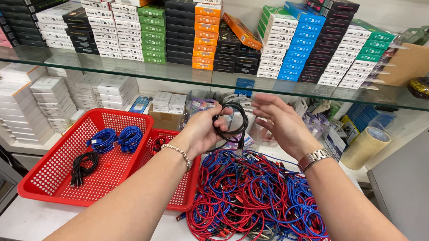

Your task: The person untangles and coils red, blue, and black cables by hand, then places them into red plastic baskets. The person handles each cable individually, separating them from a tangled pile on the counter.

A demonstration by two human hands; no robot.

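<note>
Black cable (231,121), thin, wound into an upright oval coil with its long axis vertical; left hand (202,129) pinches its rim, right hand (279,121) spread beside it.

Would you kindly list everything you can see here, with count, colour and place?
black cable coil: one, black, in left hand
loose cables: many, red and blue, heaped on counter
baskets: two, red, left of heap
coiled cables: two blue, one black, in larger basket
boxes: many, mixed colours, stacked on glass shelf
tape roll: one, tan, right
left hand: one, gripping coil
right hand: one, open, beside coil
</note>
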